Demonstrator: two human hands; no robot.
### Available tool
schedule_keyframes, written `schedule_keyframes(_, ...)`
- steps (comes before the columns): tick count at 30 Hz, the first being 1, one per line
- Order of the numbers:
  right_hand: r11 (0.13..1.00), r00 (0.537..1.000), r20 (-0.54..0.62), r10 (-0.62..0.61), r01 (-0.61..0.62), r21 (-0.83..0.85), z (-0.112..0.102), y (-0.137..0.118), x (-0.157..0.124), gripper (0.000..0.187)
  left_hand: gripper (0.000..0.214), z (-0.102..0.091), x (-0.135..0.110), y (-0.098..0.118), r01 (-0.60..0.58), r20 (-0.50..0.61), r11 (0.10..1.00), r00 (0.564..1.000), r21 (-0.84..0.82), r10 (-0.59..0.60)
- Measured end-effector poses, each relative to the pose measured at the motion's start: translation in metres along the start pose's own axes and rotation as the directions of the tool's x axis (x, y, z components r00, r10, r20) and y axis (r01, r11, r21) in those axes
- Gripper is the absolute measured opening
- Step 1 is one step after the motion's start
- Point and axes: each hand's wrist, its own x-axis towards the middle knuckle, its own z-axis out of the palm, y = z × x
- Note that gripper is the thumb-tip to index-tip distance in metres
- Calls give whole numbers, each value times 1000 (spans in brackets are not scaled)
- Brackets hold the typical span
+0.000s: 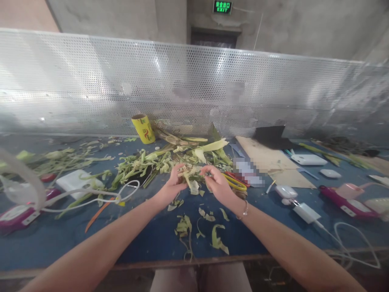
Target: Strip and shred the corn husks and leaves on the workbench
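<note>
My left hand [174,183] and my right hand [216,184] are on either side of a small heap of dry leaf scraps [193,184] on the blue table. Both have curved fingers, with the thumb apart from them, and touch the heap's edges; no firm grip shows. Behind them spreads a pile of limp green stalks and leaves [161,158], with a long pale leaf [211,150] on top. Loose peelings [219,239] lie nearer the table's front edge. Beside my right hand are yellow-handled scissors [235,182].
A yellow roll [144,129] stands before the perforated metal screen [194,77]. Left are a white box [77,182], a cable [91,194] and a purple power strip [20,215]. Right are cardboard [261,152], a charger [306,211] and another purple strip [346,202].
</note>
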Motion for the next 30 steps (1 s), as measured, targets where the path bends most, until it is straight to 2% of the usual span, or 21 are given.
schedule_keyframes(4,997,998,-4,69,-69,28,3,-3,-2,20,54,2,-2,5,24,-38,999,999,47,-23)
schedule_keyframes(7,998,998,-32,59,-59,9,4,-4,-2,22,50,2,-2,5,32,-31,998,999,49,-31)
schedule_keyframes(12,999,998,-41,48,-48,6,4,-2,-2,13,50,-2,0,-5,19,11,996,1000,87,-20)
schedule_keyframes(17,999,999,-23,47,-47,5,3,-3,-2,12,49,-3,4,-10,-22,-35,994,999,109,26)
schedule_keyframes(19,998,998,-51,27,-30,-57,-1,-3,-1,13,50,-4,4,-11,-25,-62,990,998,138,34)
schedule_keyframes(22,957,997,-60,-55,35,-287,-10,-2,0,15,46,-5,6,-12,-22,-86,986,996,168,37)
schedule_keyframes(26,767,991,103,-88,133,-627,-23,2,1,13,33,-9,6,-14,-30,-47,968,998,248,43)
schedule_keyframes(28,709,987,115,-109,159,-687,-24,2,1,12,29,-10,5,-13,-46,-21,943,998,329,56)
schedule_keyframes(30,748,981,113,-159,194,-634,-21,-1,0,14,30,-10,3,-11,-73,7,909,997,410,77)
